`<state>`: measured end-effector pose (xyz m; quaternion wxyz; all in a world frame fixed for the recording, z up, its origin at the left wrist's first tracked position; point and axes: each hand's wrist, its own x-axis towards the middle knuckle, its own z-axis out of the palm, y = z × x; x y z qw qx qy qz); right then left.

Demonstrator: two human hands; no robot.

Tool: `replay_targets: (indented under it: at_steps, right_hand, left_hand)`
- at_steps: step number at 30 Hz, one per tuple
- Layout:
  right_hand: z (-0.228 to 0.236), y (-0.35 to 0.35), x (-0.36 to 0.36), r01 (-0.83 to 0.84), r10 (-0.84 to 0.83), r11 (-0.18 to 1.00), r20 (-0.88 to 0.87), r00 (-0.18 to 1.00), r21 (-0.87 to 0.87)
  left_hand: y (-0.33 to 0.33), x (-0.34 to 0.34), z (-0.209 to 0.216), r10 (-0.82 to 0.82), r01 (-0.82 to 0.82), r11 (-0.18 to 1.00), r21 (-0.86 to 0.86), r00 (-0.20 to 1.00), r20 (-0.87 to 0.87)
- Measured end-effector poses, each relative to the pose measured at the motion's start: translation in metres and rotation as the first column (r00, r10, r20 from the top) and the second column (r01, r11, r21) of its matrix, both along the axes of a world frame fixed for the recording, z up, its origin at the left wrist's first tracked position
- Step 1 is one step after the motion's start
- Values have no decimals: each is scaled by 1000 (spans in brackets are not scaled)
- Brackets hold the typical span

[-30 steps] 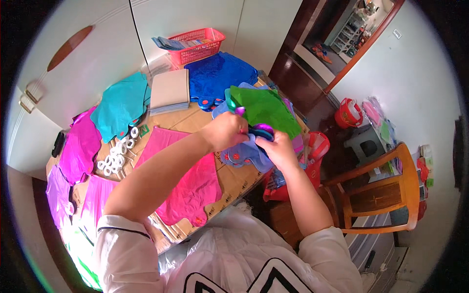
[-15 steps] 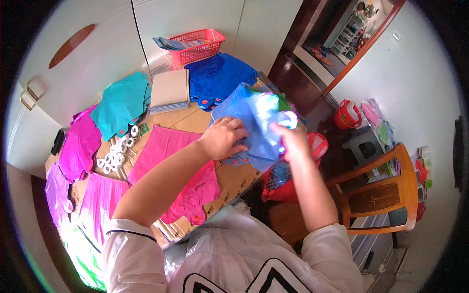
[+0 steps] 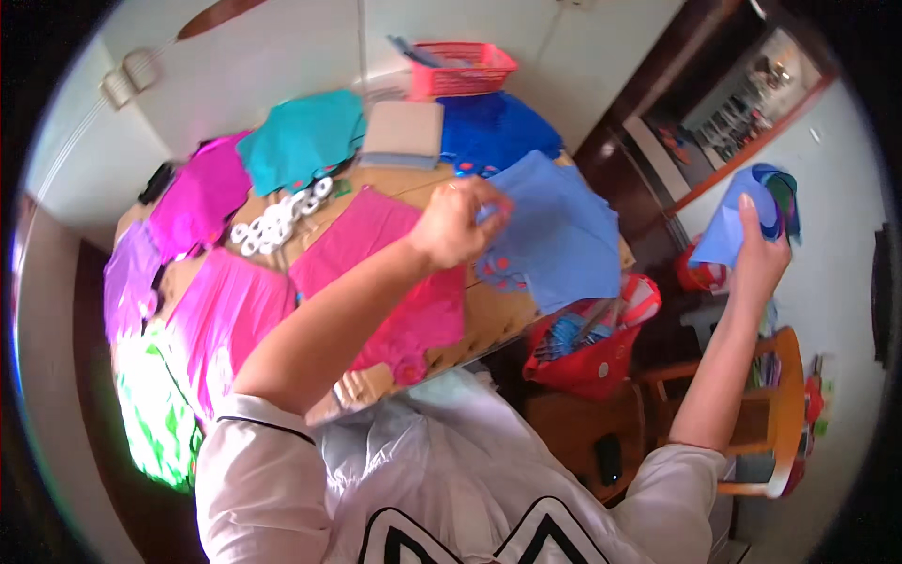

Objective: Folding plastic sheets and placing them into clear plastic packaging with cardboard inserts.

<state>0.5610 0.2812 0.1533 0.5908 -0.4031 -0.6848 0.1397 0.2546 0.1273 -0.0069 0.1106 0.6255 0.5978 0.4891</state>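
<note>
My right hand (image 3: 763, 252) is raised at the right, away from the table, with its thumb pressed on a folded light-blue sheet (image 3: 722, 226). The sheet bends over at the top and shows darker blue and green inside. Over the table, my left hand (image 3: 449, 226) hangs in the air with fingers bent and apart, a little blurred, holding nothing. Just right of it lies a flat light-blue piece (image 3: 554, 221) with a red-dotted rounded end. Below it spreads a deep-pink piece (image 3: 376, 254), partly hidden by my left forearm.
Teal (image 3: 305, 136), magenta (image 3: 202, 193) and dark-blue (image 3: 498, 132) pieces ring the table. White rings (image 3: 272, 226) lie in a pile near a stack of beige sheets (image 3: 402, 132). A pink basket (image 3: 470, 70) stands behind; a red bag (image 3: 587, 362) and wooden chair (image 3: 787, 404) are at the right.
My right hand has swung right, off the table, carrying the folded blue sheet. My left hand has lifted off the blue material. The view has shifted, and the light-blue piece on the table is uncovered.
</note>
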Motion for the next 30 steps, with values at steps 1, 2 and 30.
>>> replay_targets:
  at_steps: [1, 2, 30]
  right_hand:
    - [-4, -31, -24, -39, 39, 999, 123, 992, -7]
    - [-7, -66, -47, -165, 154, 986, 206, 966, 37]
    - [-155, -206, -145, -867, 907, 304, 398, 137, -394]
  left_hand:
    - [-25, -5, 14, 130, -129, 991, -23, 991, 43]
    - [-53, -15, 24, 164, -162, 985, -55, 985, 44]
    - [-255, 123, -88, -260, 294, 889, 352, -309, 915]
